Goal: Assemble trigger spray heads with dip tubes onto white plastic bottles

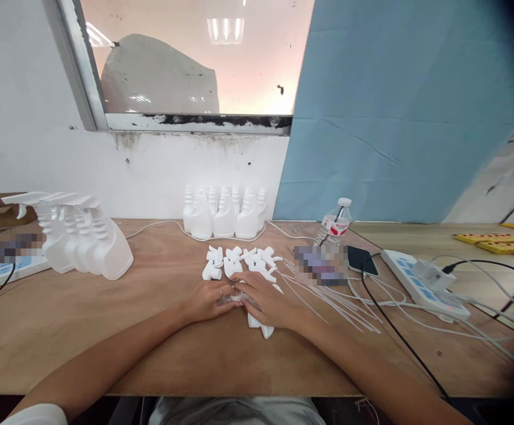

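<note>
Near the middle of the table, my left hand (206,301) is closed with its fingertips on a white plastic spray-head part (239,297). My right hand (268,300) meets it from the other side, its fingers curled over the same part, so most of it is hidden. Just beyond my fingers lies a loose group of white trigger spray heads (234,260). Another white piece (263,328) rests on the wood, partly under my right hand. Thin white tubes (328,301) are spread to the right of it.
White spray bottles without heads (224,218) stand against the wall. Bottles with trigger heads fitted (110,254) stand at left. To the right are a water bottle (334,224), a phone (362,260), a power strip (420,283) and trailing cables. A cardboard box (6,212) sits far left.
</note>
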The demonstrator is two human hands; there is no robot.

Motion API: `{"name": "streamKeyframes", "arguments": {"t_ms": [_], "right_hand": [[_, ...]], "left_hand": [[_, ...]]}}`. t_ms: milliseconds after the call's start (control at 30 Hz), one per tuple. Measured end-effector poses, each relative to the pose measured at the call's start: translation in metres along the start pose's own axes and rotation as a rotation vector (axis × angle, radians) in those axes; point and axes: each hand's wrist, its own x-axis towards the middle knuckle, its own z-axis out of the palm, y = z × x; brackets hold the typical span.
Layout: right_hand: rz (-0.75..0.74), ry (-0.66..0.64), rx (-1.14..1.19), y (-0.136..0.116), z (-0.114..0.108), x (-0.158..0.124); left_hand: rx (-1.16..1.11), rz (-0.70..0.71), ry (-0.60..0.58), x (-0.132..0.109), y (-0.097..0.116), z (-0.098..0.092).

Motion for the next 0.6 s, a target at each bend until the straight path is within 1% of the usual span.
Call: {"name": "streamKeyframes", "arguments": {"t_ms": [167,267,333,400,433,533,600], "right_hand": [[0.032,-0.041,0.169,-0.002,-0.007,0.003],[0.063,0.011,0.266,0.007,-0.014,0.002],[0.143,0.083,0.267,0.019,-0.024,-0.001],[0.308,0.117,0.179,0.035,-0.038,-0.007],[0.398,0.088,0.096,0.043,-0.046,-0.011],[0.557,-0.108,-0.181,0.068,-0.067,-0.029],[0.659,-0.219,-0.217,0.080,-0.076,-0.040]], "left_hand": [[0.032,0.003,-0.010,0.001,0.002,0.000],[0.052,0.005,-0.018,0.003,0.003,-0.002],[0.057,-0.010,-0.034,0.004,0.005,-0.004],[0.057,-0.031,-0.062,0.005,0.006,-0.006],[0.057,-0.039,-0.079,0.005,0.006,-0.006],[0.058,-0.059,-0.111,0.004,0.004,-0.006],[0.057,-0.073,-0.118,0.004,0.003,-0.005]]}}
